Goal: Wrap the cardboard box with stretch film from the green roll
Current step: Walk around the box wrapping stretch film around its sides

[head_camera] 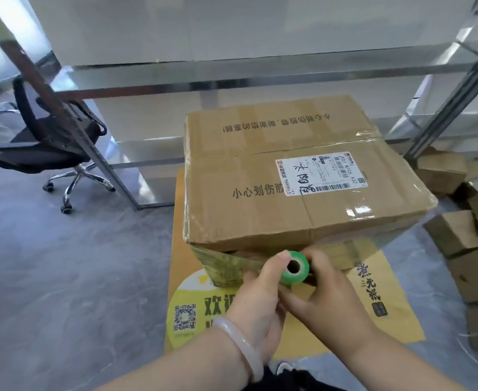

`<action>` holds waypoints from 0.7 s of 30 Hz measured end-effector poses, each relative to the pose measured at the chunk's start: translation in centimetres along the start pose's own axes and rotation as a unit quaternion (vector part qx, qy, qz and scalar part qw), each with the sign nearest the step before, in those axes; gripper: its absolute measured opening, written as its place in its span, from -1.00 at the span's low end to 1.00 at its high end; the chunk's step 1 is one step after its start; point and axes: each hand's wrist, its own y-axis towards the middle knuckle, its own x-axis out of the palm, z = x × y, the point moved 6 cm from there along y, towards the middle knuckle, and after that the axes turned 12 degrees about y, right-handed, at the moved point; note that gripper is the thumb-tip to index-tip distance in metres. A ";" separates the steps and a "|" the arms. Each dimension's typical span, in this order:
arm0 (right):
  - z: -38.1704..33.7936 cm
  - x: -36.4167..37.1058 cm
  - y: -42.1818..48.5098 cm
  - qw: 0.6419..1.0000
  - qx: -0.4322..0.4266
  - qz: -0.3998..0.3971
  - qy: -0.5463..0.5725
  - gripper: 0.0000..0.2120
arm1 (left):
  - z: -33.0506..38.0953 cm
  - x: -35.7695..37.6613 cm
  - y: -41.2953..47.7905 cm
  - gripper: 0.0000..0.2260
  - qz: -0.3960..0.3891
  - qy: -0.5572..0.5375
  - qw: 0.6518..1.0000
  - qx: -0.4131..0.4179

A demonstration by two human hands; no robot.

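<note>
A large cardboard box [274,176] with a white shipping label stands on a yellow printed mat [192,300] on the floor. Layers of greenish stretch film band its near side, low down. The green roll [297,266] is held upright against that near side, its hollow core facing me. My left hand [257,300], with a pale bangle on the wrist, grips the roll from the left, thumb over its rim. My right hand [325,294] grips it from the right and below.
A black office chair [48,142] on casters stands at the left beside a slanted metal post [63,108]. Several small cardboard boxes [463,235] are piled at the right. Glass-and-metal shelving [232,88] runs behind the box. Grey floor lies to the left.
</note>
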 end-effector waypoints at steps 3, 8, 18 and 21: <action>-0.2 -1.2 0.4 0.998 -0.012 -0.009 -0.066 -0.55 | -0.4 1.1 -0.1 -0.02 0.023 -0.015 0.999 0.026; -0.6 -2.7 1.1 0.989 -0.060 -0.019 -0.136 -0.53 | -1.8 2.4 -0.7 0.31 0.022 -0.043 0.998 0.048; 0.7 -3.3 1.2 0.995 -0.079 -0.054 0.010 -0.64 | -2.2 3.4 0.3 0.24 0.023 -0.091 0.995 0.043; 0.8 -4.1 0.9 0.995 -0.093 -0.028 0.038 -0.59 | -2.1 3.9 0.5 0.08 0.019 -0.086 0.995 0.040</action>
